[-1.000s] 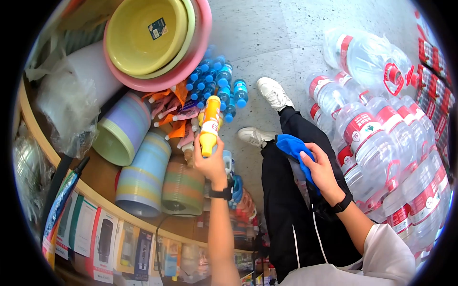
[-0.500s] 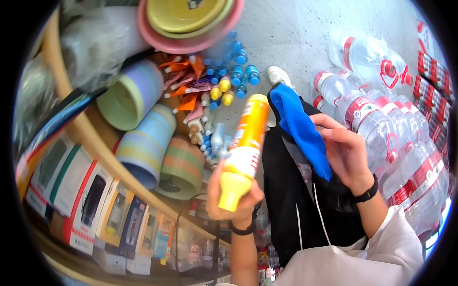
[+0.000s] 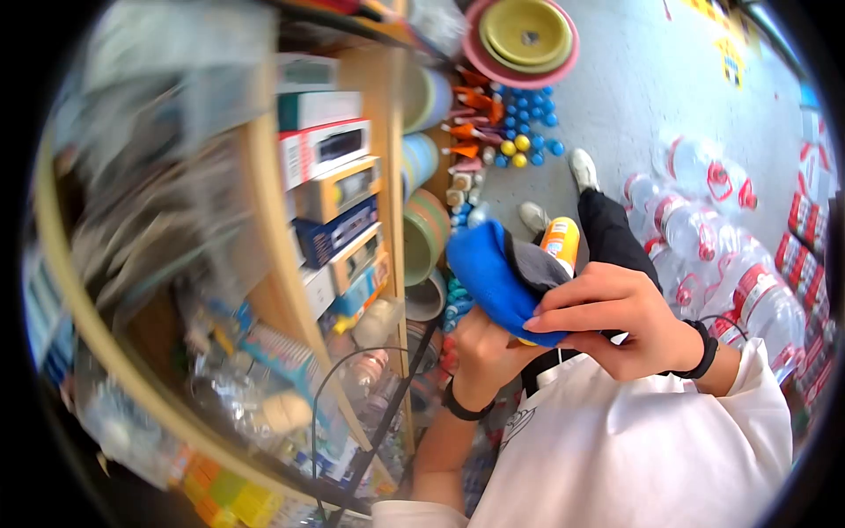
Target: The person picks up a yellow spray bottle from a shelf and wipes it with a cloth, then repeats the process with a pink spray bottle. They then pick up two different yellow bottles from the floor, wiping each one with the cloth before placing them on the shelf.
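Note:
A blue cloth with a grey underside hangs over part of a yellow-orange bottle. Its upper end shows beyond the cloth's grey side, while the middle is covered. My left hand is closed around the bottle's lower part, its fingers partly hidden by the cloth. Pinched between the thumb and fingers of my right hand, the cloth lies against the bottle close to my left hand.
On the left stands a wooden shelf with boxed goods. Stacked basins, striped bins and many small blue-capped bottles sit beyond it. Large clear water jugs line the right side. A black cable hangs near my left arm.
My right hand has brought the cloth left onto the bottle, beside my left hand. The bottle, fully visible before, is now mostly covered. The view has turned toward the shelf.

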A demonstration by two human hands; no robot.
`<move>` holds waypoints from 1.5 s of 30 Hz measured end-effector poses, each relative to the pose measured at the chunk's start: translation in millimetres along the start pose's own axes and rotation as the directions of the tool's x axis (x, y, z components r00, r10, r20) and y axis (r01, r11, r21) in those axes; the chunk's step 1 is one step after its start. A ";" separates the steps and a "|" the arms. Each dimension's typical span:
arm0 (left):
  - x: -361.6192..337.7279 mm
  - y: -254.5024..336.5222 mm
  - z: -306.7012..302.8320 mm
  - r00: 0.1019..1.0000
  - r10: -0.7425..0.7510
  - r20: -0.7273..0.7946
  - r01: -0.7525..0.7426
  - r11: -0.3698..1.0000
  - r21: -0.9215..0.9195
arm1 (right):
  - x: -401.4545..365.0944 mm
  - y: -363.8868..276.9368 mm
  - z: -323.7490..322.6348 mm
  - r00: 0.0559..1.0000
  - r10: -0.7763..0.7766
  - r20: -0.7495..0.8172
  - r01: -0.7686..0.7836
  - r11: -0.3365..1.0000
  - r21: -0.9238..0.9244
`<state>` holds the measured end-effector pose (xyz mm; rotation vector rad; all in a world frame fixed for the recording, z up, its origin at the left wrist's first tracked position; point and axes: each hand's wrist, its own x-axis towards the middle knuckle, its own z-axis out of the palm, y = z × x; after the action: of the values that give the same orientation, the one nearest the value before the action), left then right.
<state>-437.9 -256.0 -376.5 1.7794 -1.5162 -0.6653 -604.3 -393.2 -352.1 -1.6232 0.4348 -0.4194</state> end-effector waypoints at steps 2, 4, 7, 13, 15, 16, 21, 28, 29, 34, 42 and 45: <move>-13.9 22.6 -26.6 0.997 0.036 -0.063 -0.033 0.998 0.051 | 4.1 -38.3 5.1 0.995 0.019 0.099 -0.042 0.971 0.236; -25.7 51.9 -52.7 0.998 -0.052 -0.028 0.051 0.998 -0.028 | 5.8 -76.9 15.7 0.983 0.026 0.182 -0.077 0.957 0.279; -42.2 89.2 -76.7 0.972 -0.100 -0.214 0.092 0.995 -0.049 | 3.9 -107.2 42.0 0.957 -0.155 0.246 0.146 0.988 0.051; -96.3 112.0 -111.8 0.972 -0.045 -0.230 0.052 0.998 0.022 | -5.4 -149.5 107.8 0.885 -0.458 0.086 0.464 0.883 -0.072; -100.8 127.0 -120.7 0.950 -0.027 -0.312 0.043 0.998 0.046 | -4.8 -144.9 114.8 0.799 -0.601 0.026 0.599 0.793 -0.112; -103.6 135.4 -125.9 0.933 -0.016 -0.361 0.040 0.997 0.061 | -5.6 -151.8 116.8 0.786 -0.616 0.045 0.617 0.779 -0.108; -110.8 152.8 -138.2 0.819 -0.055 -0.572 -0.063 0.981 -0.185 | -19.1 -165.4 134.0 0.825 -0.504 -0.254 0.529 0.848 0.035; -133.4 143.7 -154.5 0.715 -0.038 -0.698 -0.248 0.920 -0.304 | -11.7 -193.2 143.6 0.958 -0.286 0.018 0.251 0.869 0.427; -133.9 143.2 -156.4 0.662 -0.013 -0.749 -0.316 0.902 -0.295 | -8.9 -198.6 143.5 0.971 -0.201 0.131 0.118 0.876 0.468; -133.4 146.3 -168.6 0.593 -0.032 -0.804 -0.386 0.866 -0.318 | -10.2 -170.2 157.0 0.934 -0.178 0.310 0.010 0.880 0.475; -136.0 153.9 -187.2 0.382 -0.043 -0.923 -0.478 0.845 -0.238 | 4.5 -135.6 190.2 0.817 -0.145 0.559 -0.333 0.672 0.661; -138.0 152.5 -192.2 0.342 0.146 -0.928 -0.505 0.862 -0.051 | 12.3 -136.3 191.2 0.766 -0.036 0.642 -0.418 0.731 0.539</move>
<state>-412.5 -97.7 -145.1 1.1132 -0.8241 0.2944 -491.4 -224.2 -233.8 -0.9006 -0.0617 0.1543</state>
